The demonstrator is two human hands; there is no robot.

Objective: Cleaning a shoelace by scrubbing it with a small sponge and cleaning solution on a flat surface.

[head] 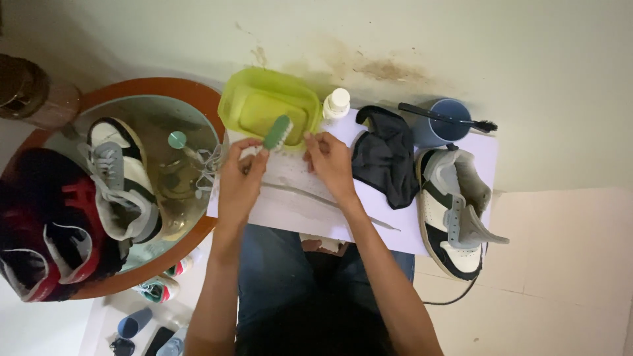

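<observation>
Head view, left hand (241,177): fingers closed around the green scrub brush (277,132), bristles tipped down toward the white shoelace (310,194).
Head view, right hand (328,161): fingers pinched shut on the shoelace, pressing it flat on the white board (395,224) across the lap.
Shoelace: stretched over the board, between both hands.
Nearby: green tub (267,105) just behind the brush, dark cloth (386,158), sneaker (452,211) on the right.
Best way, probably: keep lace tight, short strokes along it, dip in the tub often.
Watch out: loose lace may bunch up.
</observation>
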